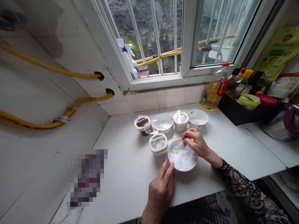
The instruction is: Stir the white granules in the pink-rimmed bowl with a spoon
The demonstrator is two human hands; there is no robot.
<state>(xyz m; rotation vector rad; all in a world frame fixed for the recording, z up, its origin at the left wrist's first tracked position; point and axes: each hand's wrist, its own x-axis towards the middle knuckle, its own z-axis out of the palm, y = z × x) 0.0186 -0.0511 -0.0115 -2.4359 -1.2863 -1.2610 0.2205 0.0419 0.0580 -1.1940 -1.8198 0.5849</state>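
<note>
A white bowl (184,160) with a pink rim holds a white, fluffy or grainy substance. My right hand (195,142) pinches a small white spoon (178,146), its tip at the substance near the bowl's upper left. The fingers of my left hand (163,183) rest against the bowl's lower left rim, with nothing seen in its grip. Just left of the bowl stands a square container (158,143) of white contents, its clear lid raised. Behind are a container of dark red beans (142,123), a container of pale contents (181,120) and two bowls (163,122) (197,118).
A yellow oil bottle (211,95) stands at the back right beside a black tray (233,112) of seasoning bottles and jars. A metal pot (277,124) is at far right. A pixelated patch (87,179) covers something at left. Behind the counter are a tiled wall and window.
</note>
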